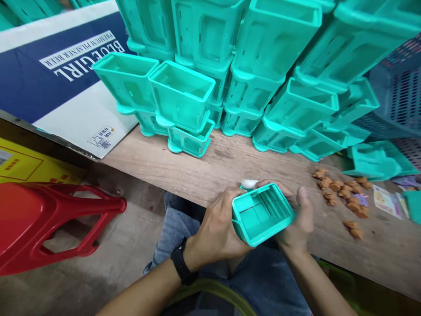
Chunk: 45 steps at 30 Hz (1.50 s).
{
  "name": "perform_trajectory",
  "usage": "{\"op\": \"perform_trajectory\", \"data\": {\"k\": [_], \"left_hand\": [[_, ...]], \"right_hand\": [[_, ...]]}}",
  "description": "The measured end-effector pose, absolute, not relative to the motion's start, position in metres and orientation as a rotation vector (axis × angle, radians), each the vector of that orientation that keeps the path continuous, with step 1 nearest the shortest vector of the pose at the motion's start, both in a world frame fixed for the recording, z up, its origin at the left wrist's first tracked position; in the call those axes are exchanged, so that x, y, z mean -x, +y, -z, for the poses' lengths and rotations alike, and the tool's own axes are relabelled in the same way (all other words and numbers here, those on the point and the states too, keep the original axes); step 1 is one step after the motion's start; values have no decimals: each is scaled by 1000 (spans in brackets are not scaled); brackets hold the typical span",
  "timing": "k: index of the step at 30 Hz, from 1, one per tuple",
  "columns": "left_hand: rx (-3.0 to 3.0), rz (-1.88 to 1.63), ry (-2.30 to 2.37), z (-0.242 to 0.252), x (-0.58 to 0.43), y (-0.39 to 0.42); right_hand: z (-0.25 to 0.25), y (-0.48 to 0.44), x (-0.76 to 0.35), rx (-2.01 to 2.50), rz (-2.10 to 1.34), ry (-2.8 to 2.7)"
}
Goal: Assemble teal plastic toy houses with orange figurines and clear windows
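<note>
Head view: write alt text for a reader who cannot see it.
Both hands, left hand and right hand, hold a teal plastic housing over a wooden bench. Stacked teal housings stand behind; small brown pieces lie to the right.

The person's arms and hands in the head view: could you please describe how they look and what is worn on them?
Both forearms are bare, with no sleeves in view and no gloves. The left hand has a black wristwatch strapped around its wrist, with a plain dark band. The right hand and its wrist carry nothing: no ring, band or glove shows. No other markings are visible on either arm.
</note>
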State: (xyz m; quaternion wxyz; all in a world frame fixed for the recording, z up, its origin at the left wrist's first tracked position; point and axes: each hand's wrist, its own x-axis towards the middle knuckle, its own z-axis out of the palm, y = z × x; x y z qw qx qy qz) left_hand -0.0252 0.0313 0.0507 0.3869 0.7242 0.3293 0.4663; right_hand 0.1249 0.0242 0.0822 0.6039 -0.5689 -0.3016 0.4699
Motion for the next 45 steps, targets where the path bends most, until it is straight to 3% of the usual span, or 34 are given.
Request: {"op": "perform_trajectory", "data": {"k": [9, 31, 36, 45], "left_hand": [[-1831, -1180, 882, -52, 26, 32], [-1970, -1108, 900, -46, 34, 35], [-1955, -1139, 923, -51, 31, 34], [-1864, -1100, 931, -54, 28, 27]], "right_hand": [[-70, 26, -130, 1337, -858, -777], [-68, 17, -132, 1277, -1008, -896], [-64, 20, -122, 1316, -829, -781], [-64, 26, -125, 1229, -849, -523]]}}
